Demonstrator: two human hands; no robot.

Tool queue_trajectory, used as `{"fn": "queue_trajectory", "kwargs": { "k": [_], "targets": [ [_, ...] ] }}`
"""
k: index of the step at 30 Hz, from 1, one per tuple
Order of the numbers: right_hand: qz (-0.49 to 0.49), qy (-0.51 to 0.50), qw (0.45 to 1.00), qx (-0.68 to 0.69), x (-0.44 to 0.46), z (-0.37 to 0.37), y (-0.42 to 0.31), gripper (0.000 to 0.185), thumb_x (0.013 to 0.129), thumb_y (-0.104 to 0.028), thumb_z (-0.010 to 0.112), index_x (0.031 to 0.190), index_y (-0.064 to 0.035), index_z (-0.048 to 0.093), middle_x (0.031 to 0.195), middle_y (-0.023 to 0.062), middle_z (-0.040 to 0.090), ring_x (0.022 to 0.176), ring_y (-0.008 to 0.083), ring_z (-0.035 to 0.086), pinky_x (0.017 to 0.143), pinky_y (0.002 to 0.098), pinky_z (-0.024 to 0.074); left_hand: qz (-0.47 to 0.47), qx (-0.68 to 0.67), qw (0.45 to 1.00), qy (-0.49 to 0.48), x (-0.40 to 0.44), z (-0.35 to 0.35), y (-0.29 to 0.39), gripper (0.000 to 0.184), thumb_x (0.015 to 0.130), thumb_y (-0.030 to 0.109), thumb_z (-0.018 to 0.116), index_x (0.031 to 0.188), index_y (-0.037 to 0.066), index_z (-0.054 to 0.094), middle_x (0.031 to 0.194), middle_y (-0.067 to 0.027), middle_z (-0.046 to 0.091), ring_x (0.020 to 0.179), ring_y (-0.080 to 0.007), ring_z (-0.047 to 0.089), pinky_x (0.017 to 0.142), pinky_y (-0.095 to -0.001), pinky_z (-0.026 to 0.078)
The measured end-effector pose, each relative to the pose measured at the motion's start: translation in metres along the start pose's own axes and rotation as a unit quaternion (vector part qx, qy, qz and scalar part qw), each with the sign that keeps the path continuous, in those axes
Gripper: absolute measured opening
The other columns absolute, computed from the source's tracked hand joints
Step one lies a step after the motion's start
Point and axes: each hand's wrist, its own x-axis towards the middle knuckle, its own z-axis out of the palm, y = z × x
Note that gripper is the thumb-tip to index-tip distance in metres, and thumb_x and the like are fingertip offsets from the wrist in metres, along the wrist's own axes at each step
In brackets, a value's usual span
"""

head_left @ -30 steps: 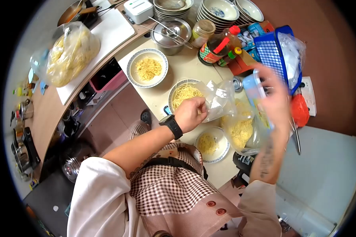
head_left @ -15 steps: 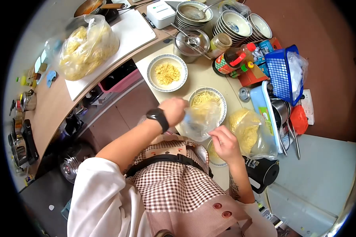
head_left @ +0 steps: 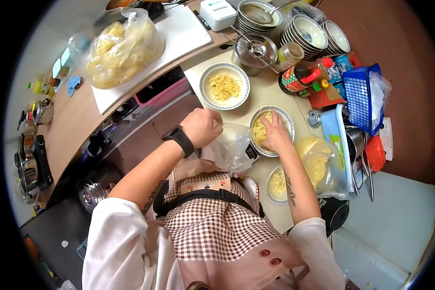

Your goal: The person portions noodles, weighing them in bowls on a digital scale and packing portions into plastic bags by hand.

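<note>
My left hand (head_left: 201,127), with a black watch at the wrist, is closed on the upper edge of a clear plastic bag (head_left: 234,153) hanging in front of the apron. My right hand (head_left: 275,134) reaches into a patterned bowl (head_left: 290,126), its fingers apart and touching the yellow noodles (head_left: 259,130) there. Beyond my left hand, another bowl (head_left: 205,86) holds a heap of noodles (head_left: 224,87). Below my right forearm is a third bowl of noodles (head_left: 277,182), partly hidden by the arm.
A full bag of noodles (head_left: 314,162) lies right of my right arm. Another large bag (head_left: 125,50) rests on the white board at the left. Sauce bottles (head_left: 295,79), a lidded pot (head_left: 254,50), stacked bowls (head_left: 302,34) and a blue basket (head_left: 361,99) stand farther back.
My right hand has left the plastic bag's edge and moved up into the middle bowl, onto the noodles. My left hand still grips the bag, slightly lower and nearer the body.
</note>
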Motion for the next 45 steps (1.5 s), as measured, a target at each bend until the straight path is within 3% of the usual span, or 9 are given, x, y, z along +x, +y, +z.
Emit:
{"fn": "queue_trajectory", "kwargs": {
  "k": [7,12,15,18,26,32,37,42,45],
  "targets": [
    [0.02,0.002,0.997,0.08,0.004,0.036,0.015,0.061,0.069,-0.01,0.077,0.128,-0.0129,0.059,0.144,0.0188,0.039,0.129,0.0393,0.042,0.106,0.0453,0.043,-0.041,-0.196,0.979,0.046,0.001,0.005,0.016,0.022,0.087,0.02,0.067,0.088,-0.001,0.071,0.064,-0.0071,0.063,0.054,-0.0139,0.056,0.057,-0.031,0.048],
    [0.054,-0.018,0.966,0.254,-0.004,0.011,0.05,0.058,0.072,-0.005,0.075,0.127,0.0036,0.059,0.126,0.0177,0.062,0.117,0.0256,0.06,0.102,0.0381,0.0456,-0.06,-0.261,0.963,0.013,0.01,0.003,0.04,0.022,0.092,0.021,0.065,0.093,-0.001,0.069,0.06,0.0001,0.058,0.046,-0.0064,0.049,0.045,-0.0264,0.04],
    [0.12,-0.179,0.816,0.536,-0.025,-0.036,0.081,0.055,0.071,0.003,0.07,0.125,0.0035,0.06,0.114,0.008,0.068,0.104,0.0172,0.064,0.095,0.032,0.0496,-0.088,-0.296,0.951,-0.007,0.018,0.005,0.062,0.019,0.093,0.019,0.065,0.093,0.0,0.069,0.059,0.0012,0.056,0.044,-0.0059,0.047,0.043,-0.0252,0.038],
    [0.087,-0.152,0.786,0.593,-0.056,-0.08,0.108,0.055,0.07,0.008,0.067,0.124,0.0024,0.06,0.104,0.0012,0.07,0.093,0.0113,0.066,0.088,0.0268,0.051,-0.054,-0.291,0.955,-0.009,0.031,0.027,0.068,0.019,0.094,0.019,0.064,0.095,0.001,0.068,0.057,0.0019,0.054,0.044,-0.0055,0.048,0.04,-0.0253,0.038],
    [-0.019,-0.162,0.71,0.685,-0.129,-0.111,0.103,0.077,0.061,0.007,0.075,0.134,0.0016,0.051,0.125,0.0118,0.064,0.117,0.0239,0.061,0.102,0.037,0.0483,0.03,-0.292,0.956,0.027,0.036,0.086,0.116,0.016,0.094,0.015,0.065,0.09,0.0,0.064,0.06,0.0009,0.056,0.044,-0.0054,0.046,0.041,-0.0249,0.035],
    [0.093,-0.085,0.337,0.933,-0.139,0.007,0.034,0.072,0.069,0.001,0.074,0.136,-0.0007,0.05,0.126,0.012,0.063,0.116,0.0256,0.061,0.1,0.038,0.0493,0.266,-0.211,0.94,0.001,0.001,0.114,0.133,0.013,0.092,0.017,0.066,0.102,0.008,0.068,0.073,-0.0115,0.068,0.062,-0.0236,0.068,0.057,-0.0341,0.052],
    [0.117,0.082,0.202,0.969,-0.126,0.046,0.021,0.067,0.074,-0.001,0.073,0.138,-0.0026,0.049,0.126,0.012,0.061,0.117,0.0257,0.06,0.098,0.0378,0.0498,0.277,-0.148,0.935,-0.168,-0.022,0.134,0.13,0.017,0.092,0.018,0.065,0.107,0.01,0.068,0.079,-0.0142,0.069,0.071,-0.0308,0.068,0.064,-0.0377,0.055],
    [0.172,0.268,0.267,0.909,-0.091,0.046,0.025,0.063,0.08,-0.003,0.071,0.139,-0.0045,0.048,0.127,0.012,0.06,0.118,0.0258,0.059,0.096,0.0376,0.0502,0.216,-0.253,0.94,-0.078,-0.007,0.138,0.13,0.02,0.096,0.013,0.061,0.113,0.006,0.066,0.083,-0.0094,0.069,0.066,-0.0194,0.065,0.062,-0.0313,0.053],
    [0.237,0.362,0.564,0.703,-0.078,0.027,0.009,0.064,0.085,-0.007,0.069,0.143,-0.0023,0.044,0.131,0.0148,0.058,0.118,0.0269,0.058,0.098,0.0373,0.0486,0.041,-0.457,0.888,-0.034,0.041,0.137,0.123,0.022,0.099,0.013,0.057,0.116,0.001,0.064,0.087,-0.0024,0.065,0.067,-0.0089,0.056,0.063,-0.0258,0.049]
  ]
}}
